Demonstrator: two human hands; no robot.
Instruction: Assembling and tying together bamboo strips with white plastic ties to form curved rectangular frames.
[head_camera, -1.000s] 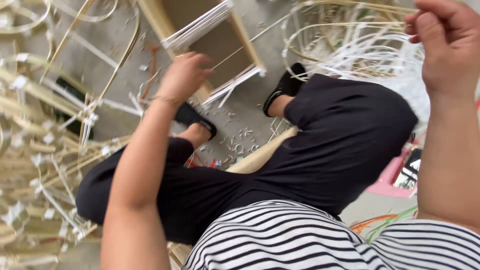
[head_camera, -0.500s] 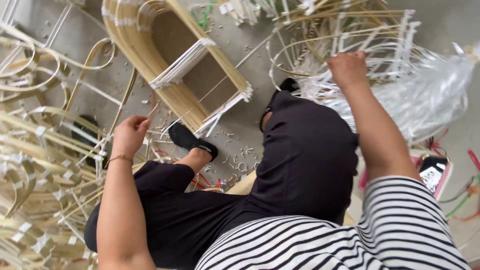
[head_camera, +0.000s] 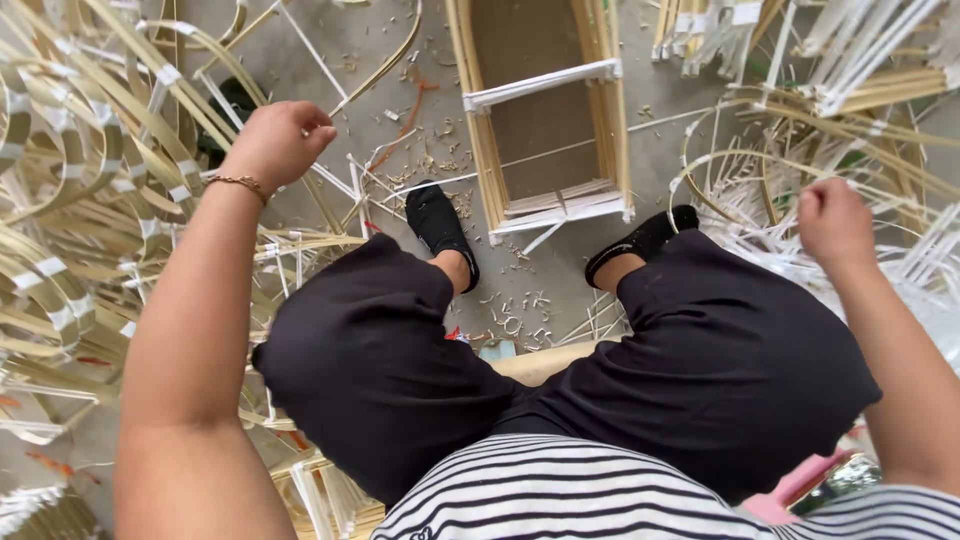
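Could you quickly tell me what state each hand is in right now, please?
Left hand: closed in a fist over the bent cane strips; what it holds cannot be told.
Right hand: closed in a fist above white strips; contents cannot be told.

Grey concrete floor (head_camera: 560, 290) carries bamboo strip bundles (head_camera: 90, 200), a rectangular bamboo frame (head_camera: 545, 110), white strips (head_camera: 800, 60), shavings (head_camera: 515, 320).

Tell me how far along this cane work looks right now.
Done: one rectangular pale cane frame bound with white strips lies on the floor ahead, and shavings litter the concrete. In hand: the left hand and right hand are both fisted, raised at either side; what they grip can't be made out. Left: piles of loose curved cane pieces taped in white remain unassembled.
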